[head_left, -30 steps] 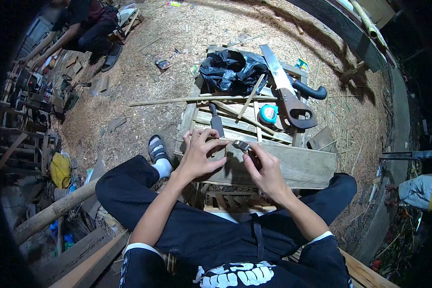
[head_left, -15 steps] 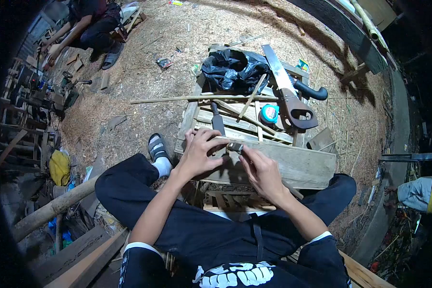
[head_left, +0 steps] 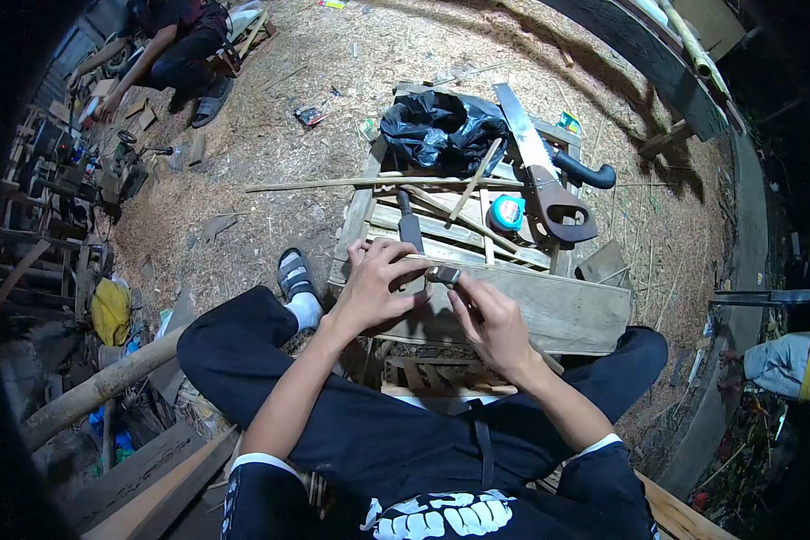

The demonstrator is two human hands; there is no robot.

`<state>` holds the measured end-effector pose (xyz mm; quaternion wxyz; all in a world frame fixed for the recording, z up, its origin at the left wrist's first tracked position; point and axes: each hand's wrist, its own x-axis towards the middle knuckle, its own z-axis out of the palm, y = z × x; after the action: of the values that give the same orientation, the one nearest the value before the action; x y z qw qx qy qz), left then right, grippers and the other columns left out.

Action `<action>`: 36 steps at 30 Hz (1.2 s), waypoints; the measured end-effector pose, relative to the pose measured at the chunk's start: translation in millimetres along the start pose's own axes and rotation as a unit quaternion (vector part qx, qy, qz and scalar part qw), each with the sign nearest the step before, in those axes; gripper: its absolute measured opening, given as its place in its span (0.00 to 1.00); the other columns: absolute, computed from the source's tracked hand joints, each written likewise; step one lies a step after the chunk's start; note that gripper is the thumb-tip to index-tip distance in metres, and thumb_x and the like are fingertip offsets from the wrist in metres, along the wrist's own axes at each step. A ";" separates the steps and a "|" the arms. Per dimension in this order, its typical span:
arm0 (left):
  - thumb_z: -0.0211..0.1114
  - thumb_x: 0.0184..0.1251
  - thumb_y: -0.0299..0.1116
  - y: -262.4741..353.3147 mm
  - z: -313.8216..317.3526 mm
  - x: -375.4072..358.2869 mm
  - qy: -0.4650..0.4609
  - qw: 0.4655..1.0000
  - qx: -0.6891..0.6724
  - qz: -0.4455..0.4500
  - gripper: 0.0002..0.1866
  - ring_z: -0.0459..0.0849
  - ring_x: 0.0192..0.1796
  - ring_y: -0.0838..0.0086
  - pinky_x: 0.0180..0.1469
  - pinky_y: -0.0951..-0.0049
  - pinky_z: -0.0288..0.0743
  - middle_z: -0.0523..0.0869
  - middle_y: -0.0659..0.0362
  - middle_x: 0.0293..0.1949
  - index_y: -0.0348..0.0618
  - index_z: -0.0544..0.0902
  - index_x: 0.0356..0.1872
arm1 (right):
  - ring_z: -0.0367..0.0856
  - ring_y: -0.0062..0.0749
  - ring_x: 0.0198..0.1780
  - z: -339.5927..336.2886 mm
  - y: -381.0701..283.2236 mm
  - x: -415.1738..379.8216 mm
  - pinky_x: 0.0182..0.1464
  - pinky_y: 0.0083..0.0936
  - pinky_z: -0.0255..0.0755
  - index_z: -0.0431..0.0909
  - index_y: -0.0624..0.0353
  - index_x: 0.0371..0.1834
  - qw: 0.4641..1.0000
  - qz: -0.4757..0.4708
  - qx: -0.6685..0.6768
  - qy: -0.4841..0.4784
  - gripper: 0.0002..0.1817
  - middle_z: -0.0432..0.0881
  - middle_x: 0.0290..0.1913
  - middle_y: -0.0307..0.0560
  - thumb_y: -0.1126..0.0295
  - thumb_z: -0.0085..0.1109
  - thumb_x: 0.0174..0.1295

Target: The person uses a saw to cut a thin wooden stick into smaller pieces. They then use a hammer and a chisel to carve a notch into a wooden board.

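Observation:
A flat wooden board [head_left: 562, 310] lies across the near side of a slatted wooden crate, in front of my knees. My left hand [head_left: 373, 288] grips the board's left part, its fingers bent over the far edge and its thumb stretched toward the right. Whether it also pinches something small is hidden. My right hand [head_left: 497, 326] is closed around a hammer, whose metal head [head_left: 443, 275] is just above the board beside my left fingertips. Part of the hammer handle shows below the right palm. A chisel-like tool with a dark flat blade [head_left: 410, 232] lies beyond my left hand.
On the crate [head_left: 358, 216] lie a black plastic bag [head_left: 436, 135], a handsaw [head_left: 549, 184], a blue tape measure [head_left: 507, 212] and thin wood strips [head_left: 310, 185]. Another person [head_left: 184, 54] crouches at the far left. A bamboo pole [head_left: 108, 387] runs along my left.
My right hand and the hammer head have barely shifted. My left hand stays on the board. The crouching person's arms at the far left have moved.

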<state>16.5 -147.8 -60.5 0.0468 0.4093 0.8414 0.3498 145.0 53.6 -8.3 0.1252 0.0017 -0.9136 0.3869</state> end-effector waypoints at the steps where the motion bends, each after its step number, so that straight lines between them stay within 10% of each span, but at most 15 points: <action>1: 0.83 0.53 0.47 0.0 -0.1 -0.1 -0.001 1.000 0.003 0.000 0.27 0.79 0.68 0.65 0.72 0.45 0.52 0.87 0.61 0.61 0.58 0.92 0.57 | 0.89 0.56 0.38 1.8 1.8 0.2 0.39 0.45 0.82 0.83 0.60 0.65 1.000 0.002 -0.002 -0.012 0.19 0.87 0.42 0.58 0.71 0.68 0.72; 36: 0.82 0.56 0.50 -1.6 1.4 0.1 0.005 1.000 0.009 0.013 0.25 0.79 0.66 0.64 0.74 0.43 0.52 0.87 0.60 0.59 0.57 0.93 0.55 | 0.88 0.53 0.35 7.3 3.3 -8.0 0.36 0.48 0.81 0.76 0.53 0.76 0.994 -0.050 -0.087 -0.034 0.29 0.83 0.40 0.52 0.73 0.65 0.71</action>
<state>15.9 -147.7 -62.5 0.0339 0.4192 0.8393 0.3445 150.8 50.0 -17.3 0.1130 0.0498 -0.9463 0.2986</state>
